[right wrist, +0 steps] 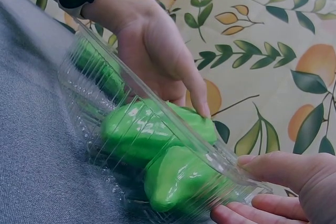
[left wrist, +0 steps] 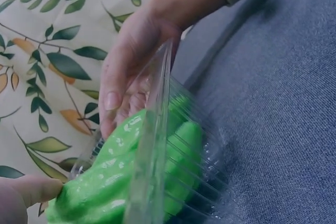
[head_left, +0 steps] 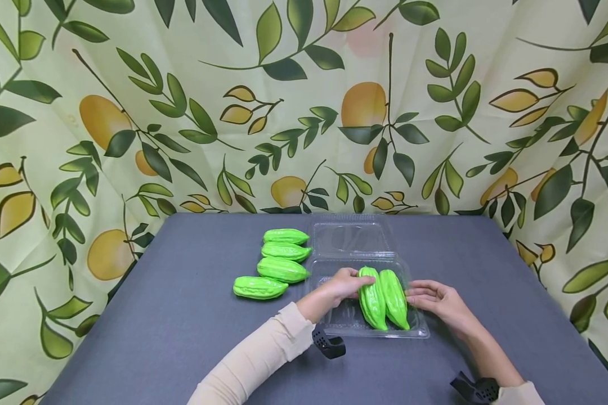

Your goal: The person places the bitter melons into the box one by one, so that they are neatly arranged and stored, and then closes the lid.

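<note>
My left hand (head_left: 345,283) reaches into a clear plastic clamshell container (head_left: 342,329) and grips a bright green ridged bitter melon (head_left: 372,301); its thumb lies over the top of the melon. A second bitter melon (head_left: 394,298) lies alongside, to the right, in the same tray. At the container's right side is my right hand (head_left: 438,301), its fairly straight fingers touching the outer wall. In the right wrist view, the right thumb (right wrist: 273,169) rests at the rim with the fingers lower on the wall. Left fingers behind the melon are partly hidden.
Several more bitter melons (head_left: 284,270) lie in a rough column on the grey cloth-covered table (head_left: 182,337), left of the container. The container's lid (head_left: 352,236) is folded back toward the leaf-patterned curtain (head_left: 304,140) behind the table.
</note>
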The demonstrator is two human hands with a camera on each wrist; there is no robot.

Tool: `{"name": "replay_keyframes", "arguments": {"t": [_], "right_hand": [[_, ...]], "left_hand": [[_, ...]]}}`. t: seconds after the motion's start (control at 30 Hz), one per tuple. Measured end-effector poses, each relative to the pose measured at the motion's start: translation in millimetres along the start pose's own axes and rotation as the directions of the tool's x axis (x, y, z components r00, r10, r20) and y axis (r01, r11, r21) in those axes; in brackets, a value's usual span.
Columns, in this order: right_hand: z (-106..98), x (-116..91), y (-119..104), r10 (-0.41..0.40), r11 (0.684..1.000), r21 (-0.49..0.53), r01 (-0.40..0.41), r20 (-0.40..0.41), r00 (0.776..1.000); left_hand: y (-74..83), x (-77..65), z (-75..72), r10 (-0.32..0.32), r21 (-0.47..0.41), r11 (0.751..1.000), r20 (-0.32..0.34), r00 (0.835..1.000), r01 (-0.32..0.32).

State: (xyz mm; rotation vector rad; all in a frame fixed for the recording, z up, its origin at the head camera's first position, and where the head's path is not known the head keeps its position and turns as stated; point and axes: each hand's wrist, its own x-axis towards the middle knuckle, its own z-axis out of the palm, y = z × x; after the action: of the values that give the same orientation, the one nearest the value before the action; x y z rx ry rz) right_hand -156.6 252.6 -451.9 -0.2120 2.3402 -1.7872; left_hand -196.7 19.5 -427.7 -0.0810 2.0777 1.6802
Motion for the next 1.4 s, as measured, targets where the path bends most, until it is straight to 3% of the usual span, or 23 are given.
{"name": "replay_keyframes", "arguments": {"t": [0.3,0.73,1.17,1.4], "right_hand": [[-1.0,-1.0,0.9,-0.021,1.000,0.000,0.021,-0.001,1.000],[-0.9,0.3,-0.9,0.020,1.000,0.000,-0.020,0.002,1.000],[-0.5,-0.3,0.3,-0.012,1.000,0.015,0.011,0.009,1.000],[-1.0,-0.3,-0.9,-0.006,1.000,0.013,0.006,0.006,1.000]], "left_hand": [[-1.7,0.3,1.2,-0.002,0.093,0.996,0.014,1.000,0.000],[1.2,-2.4,-4.7,-0.011,0.125,0.992,-0.008,1.000,0.012],[1.0,-7.0,-20.2,0.004,0.103,0.995,0.010,1.000,-0.005],[1.4,-12.8,-27.0,0.034,0.041,0.999,0.025,0.999,-0.035]]}}
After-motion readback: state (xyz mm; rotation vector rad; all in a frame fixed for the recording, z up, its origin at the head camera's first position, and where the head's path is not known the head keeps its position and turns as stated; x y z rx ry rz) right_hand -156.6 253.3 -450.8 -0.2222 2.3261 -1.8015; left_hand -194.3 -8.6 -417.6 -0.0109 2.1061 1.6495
